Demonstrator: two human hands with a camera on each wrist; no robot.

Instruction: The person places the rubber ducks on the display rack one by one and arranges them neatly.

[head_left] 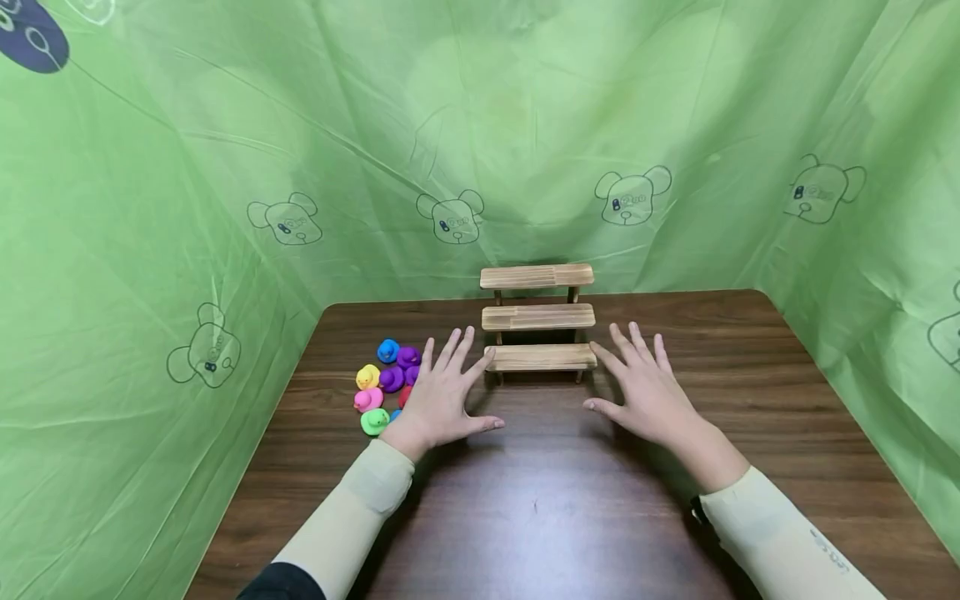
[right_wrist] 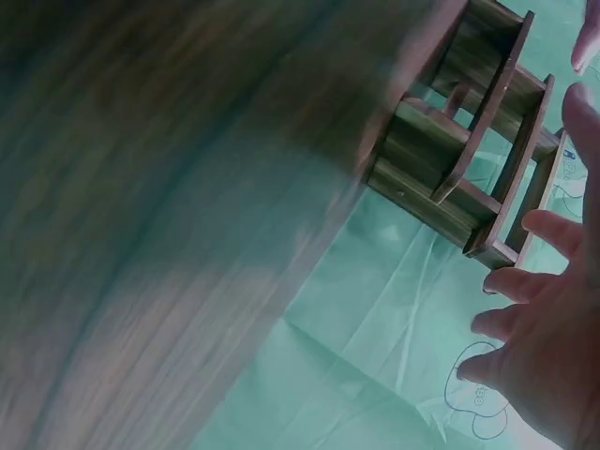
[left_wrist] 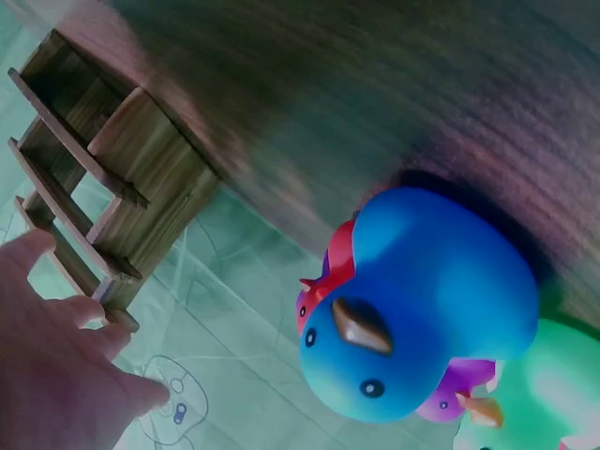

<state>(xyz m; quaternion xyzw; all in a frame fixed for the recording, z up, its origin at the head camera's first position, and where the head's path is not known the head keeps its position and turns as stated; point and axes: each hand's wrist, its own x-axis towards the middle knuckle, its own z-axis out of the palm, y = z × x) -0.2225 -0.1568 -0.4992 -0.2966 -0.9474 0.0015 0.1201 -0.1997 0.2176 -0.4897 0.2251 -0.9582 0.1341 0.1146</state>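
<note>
My left hand (head_left: 441,398) is spread wide over the table, between a cluster of rubber ducks and a three-tier wooden stand (head_left: 538,358), its index fingertip right at the bottom step's left end. My right hand (head_left: 651,393) mirrors it, fingers splayed, index fingertip by the right end of that step. Neither hand holds anything. Among the ducks are a yellow duck (head_left: 367,377), a pink duck (head_left: 368,399), a green duck (head_left: 375,422) and several purple ones; my left hand partly hides some. A blue duck (left_wrist: 422,300) looms large in the left wrist view.
The dark wooden table (head_left: 540,508) has its back edge against a green cloth (head_left: 525,150) printed with bear faces. That cloth also rises along the left and right sides. The stand is at the table's back middle, the ducks toward the left.
</note>
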